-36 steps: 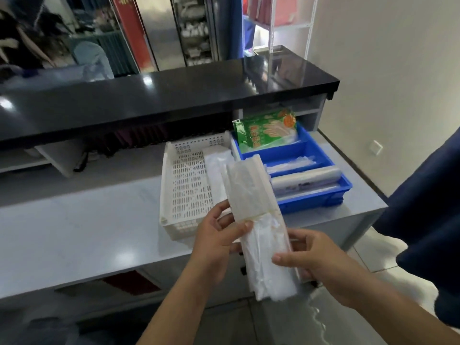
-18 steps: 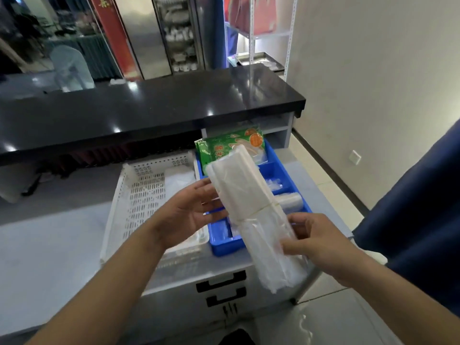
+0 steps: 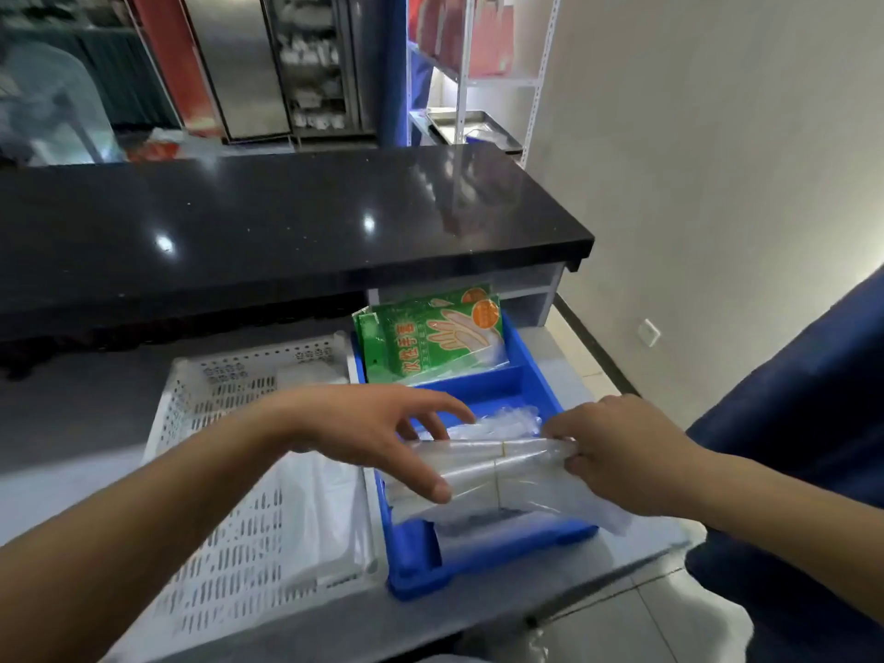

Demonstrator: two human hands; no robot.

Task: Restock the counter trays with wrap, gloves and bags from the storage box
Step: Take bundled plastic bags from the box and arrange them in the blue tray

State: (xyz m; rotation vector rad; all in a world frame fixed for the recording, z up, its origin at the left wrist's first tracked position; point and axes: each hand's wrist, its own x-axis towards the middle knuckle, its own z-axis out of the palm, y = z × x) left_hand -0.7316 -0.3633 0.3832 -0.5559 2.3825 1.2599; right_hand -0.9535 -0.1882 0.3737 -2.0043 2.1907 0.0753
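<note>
Yellow Chinese characters are printed down the front of the green glove packet [image 3: 433, 334], which is stood up in the far end of the blue tray [image 3: 535, 375]; "手套" can be made out among them. Print inside the packet's orange circles is too small to be read.

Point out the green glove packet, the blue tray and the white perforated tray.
green glove packet [image 3: 433, 334], head view, on the printed front of the packet.
blue tray [image 3: 478, 564], head view, on its near outer wall.
white perforated tray [image 3: 239, 562], head view, on its slotted floor near the front.
</note>
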